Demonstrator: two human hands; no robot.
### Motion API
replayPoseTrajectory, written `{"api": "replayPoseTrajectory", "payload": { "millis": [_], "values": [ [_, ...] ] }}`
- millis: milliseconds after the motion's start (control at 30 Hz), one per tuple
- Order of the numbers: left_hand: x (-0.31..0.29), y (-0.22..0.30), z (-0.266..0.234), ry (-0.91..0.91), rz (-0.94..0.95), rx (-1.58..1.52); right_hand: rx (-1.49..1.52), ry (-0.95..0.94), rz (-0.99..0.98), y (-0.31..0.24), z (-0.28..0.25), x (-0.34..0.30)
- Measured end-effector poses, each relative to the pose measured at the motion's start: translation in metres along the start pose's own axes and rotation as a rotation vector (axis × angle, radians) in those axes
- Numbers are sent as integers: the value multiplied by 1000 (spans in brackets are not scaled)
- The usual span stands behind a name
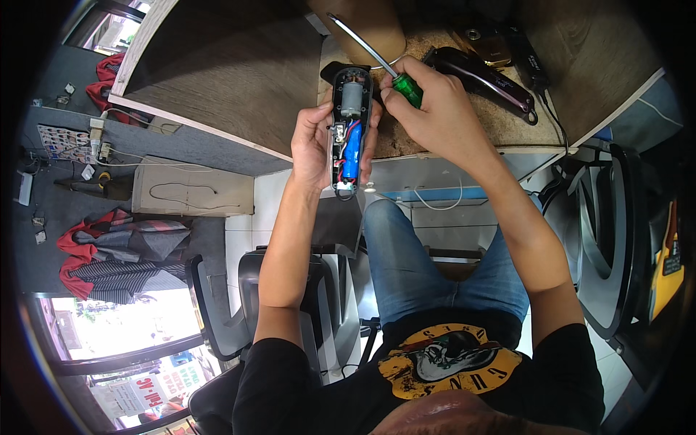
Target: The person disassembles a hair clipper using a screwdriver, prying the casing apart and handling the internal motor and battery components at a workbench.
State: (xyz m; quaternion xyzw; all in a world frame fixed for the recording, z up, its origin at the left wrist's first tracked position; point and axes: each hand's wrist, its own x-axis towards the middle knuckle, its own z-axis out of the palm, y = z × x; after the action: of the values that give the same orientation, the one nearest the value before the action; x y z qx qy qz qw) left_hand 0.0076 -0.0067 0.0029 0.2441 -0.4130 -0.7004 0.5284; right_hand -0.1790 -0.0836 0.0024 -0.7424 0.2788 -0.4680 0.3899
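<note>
My left hand (pixel 313 145) is wrapped round an opened hair clipper (pixel 352 130), held upright in front of the shelf. Its black shell shows a silver motor at the top, a blue battery cell below, and red and other thin wires between. To the right, my right hand (pixel 435 109) grips the green handle of a screwdriver (pixel 368 51). The metal shaft points up and to the left, its tip apart from the clipper. Some fingers of my left hand are hidden behind the shell.
A dark, shiny hair clipper (pixel 484 83) lies on the worn wooden shelf (pixel 428 141), with a gold device (pixel 493 49) and a black device (pixel 528 61) behind it. Wooden panels flank the shelf. A cardboard box (pixel 192 187) and an armchair (pixel 217 312) are at the left.
</note>
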Motion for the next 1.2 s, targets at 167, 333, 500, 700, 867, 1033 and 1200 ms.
{"api": "replayPoseTrajectory", "payload": {
  "millis": [167, 333, 500, 700, 867, 1033, 1200],
  "values": [
    [-5, -2, -17, 82, 14, -24, 36, -13, 15, -5, 1, 0],
    [-5, -1, -11, 109, -4, 91, 15, 2, 10, 0, 1, 1],
    [-4, -1, -2, 152, 39, 273, -6, -15, 0, -4, -1, 0],
    [-6, -4, -3, 151, 53, 220, 17, -88, -70, -4, 0, -1],
    [-7, -1, 2, 228, 15, 250, -18, -147, -65, -8, -2, -1],
    [-8, 2, 2, 243, -14, 204, -41, -176, -57, -11, -2, -1],
    [-8, 4, 0, 271, -73, 146, -134, -78, -221, 0, 5, -2]
  ]
}}
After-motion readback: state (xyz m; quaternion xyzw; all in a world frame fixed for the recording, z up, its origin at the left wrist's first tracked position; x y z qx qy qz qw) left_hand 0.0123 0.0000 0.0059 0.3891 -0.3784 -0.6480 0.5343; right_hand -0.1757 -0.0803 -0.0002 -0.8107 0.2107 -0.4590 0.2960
